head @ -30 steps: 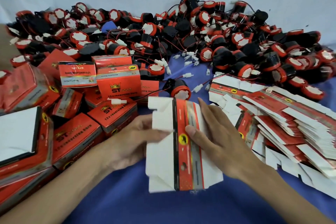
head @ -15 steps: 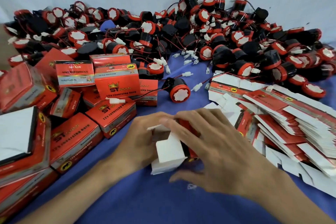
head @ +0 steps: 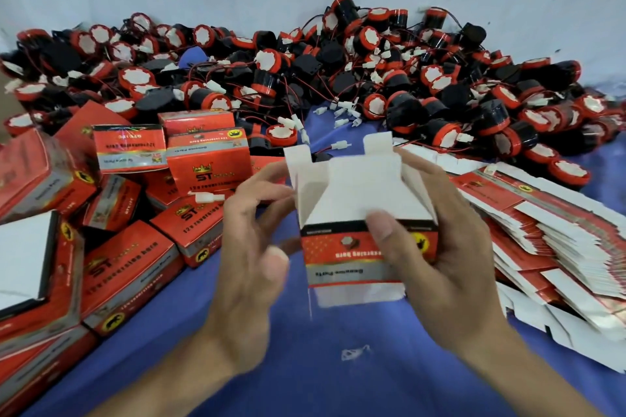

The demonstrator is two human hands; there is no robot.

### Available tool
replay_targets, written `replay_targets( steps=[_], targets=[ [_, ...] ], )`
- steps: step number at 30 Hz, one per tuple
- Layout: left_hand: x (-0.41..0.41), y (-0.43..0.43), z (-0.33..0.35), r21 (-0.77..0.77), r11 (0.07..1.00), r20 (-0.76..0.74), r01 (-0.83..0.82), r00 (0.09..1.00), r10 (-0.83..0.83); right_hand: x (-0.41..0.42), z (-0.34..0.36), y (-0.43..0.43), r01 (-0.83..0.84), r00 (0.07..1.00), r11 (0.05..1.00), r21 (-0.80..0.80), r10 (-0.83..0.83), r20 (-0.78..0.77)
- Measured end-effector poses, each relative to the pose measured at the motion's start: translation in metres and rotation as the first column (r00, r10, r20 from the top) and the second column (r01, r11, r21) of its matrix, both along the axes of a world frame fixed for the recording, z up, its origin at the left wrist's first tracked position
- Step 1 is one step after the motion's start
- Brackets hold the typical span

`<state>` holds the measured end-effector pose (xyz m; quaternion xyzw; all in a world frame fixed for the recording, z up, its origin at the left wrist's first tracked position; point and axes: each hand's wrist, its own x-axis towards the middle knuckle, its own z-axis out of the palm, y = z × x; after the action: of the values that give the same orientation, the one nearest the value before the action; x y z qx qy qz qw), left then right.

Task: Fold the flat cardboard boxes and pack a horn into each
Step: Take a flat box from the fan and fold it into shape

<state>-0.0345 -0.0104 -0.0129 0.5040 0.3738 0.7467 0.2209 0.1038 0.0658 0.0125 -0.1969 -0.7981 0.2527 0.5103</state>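
A small red and white cardboard box [head: 352, 200] is raised above the blue cloth, squared up, with its white top flaps standing open toward the far side. My right hand [head: 437, 247] grips its right side, thumb pressed on the front panel. My left hand [head: 250, 247] is at the box's left edge with fingers loosely curled, fingertips near the left flap; whether they touch it is unclear. A big heap of black and red horns [head: 338, 78] with red wires and white plugs lies along the back wall.
Several closed red boxes [head: 200, 166] are piled at the left, larger red cartons [head: 44, 281] nearer me. A fanned stack of flat box blanks [head: 559, 240] lies at the right. The blue cloth [head: 321, 366] shows below my hands.
The flat blank held a second ago was pressed down against the cloth and is now lifted and opened into a box shape. My right hand shifted to its right side.
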Motion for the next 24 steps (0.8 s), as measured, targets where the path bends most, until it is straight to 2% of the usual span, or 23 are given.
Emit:
replay_targets(
  steps=[3,7,8,11,13,16,19,21,24],
  targets=[
    [0.006,-0.002,-0.006,0.005,0.988,-0.23,-0.153,0.962,0.15,-0.004,-0.002,-0.008,-0.046,0.997,0.997,-0.055,0.043,-0.06],
    [0.001,-0.002,-0.007,0.019,0.94,-0.369,-0.341,0.871,0.323,-0.008,-0.008,-0.016,-0.154,0.986,0.979,-0.131,0.143,-0.09],
    [0.001,-0.002,-0.006,0.038,0.937,-0.371,-0.347,0.866,0.336,-0.009,-0.009,-0.017,-0.182,0.98,0.966,-0.183,0.162,-0.116],
    [0.005,-0.003,-0.001,0.077,0.966,-0.239,-0.246,0.936,0.258,-0.008,-0.013,-0.017,-0.246,0.96,0.919,-0.307,0.189,-0.205],
    [0.007,-0.003,0.002,0.106,0.977,-0.197,-0.185,0.959,0.203,-0.008,-0.016,-0.015,-0.208,0.965,0.929,-0.308,0.144,-0.217],
    [0.006,-0.005,0.003,0.093,0.978,-0.192,-0.187,0.96,0.202,-0.01,-0.017,-0.015,-0.198,0.961,0.94,-0.277,0.131,-0.245],
    [0.004,-0.006,0.001,0.075,0.962,-0.23,-0.263,0.934,0.273,-0.013,-0.019,-0.015,-0.255,0.94,0.937,-0.237,0.182,-0.29],
    [0.002,-0.006,0.002,0.053,0.949,-0.313,-0.312,0.897,0.312,-0.014,-0.019,-0.015,-0.282,0.932,0.928,-0.242,0.206,-0.297],
    [0.0,-0.005,-0.001,-0.007,0.962,-0.426,-0.273,0.871,0.244,-0.014,-0.021,-0.013,-0.205,0.959,0.96,-0.191,0.158,-0.236]
  ],
)
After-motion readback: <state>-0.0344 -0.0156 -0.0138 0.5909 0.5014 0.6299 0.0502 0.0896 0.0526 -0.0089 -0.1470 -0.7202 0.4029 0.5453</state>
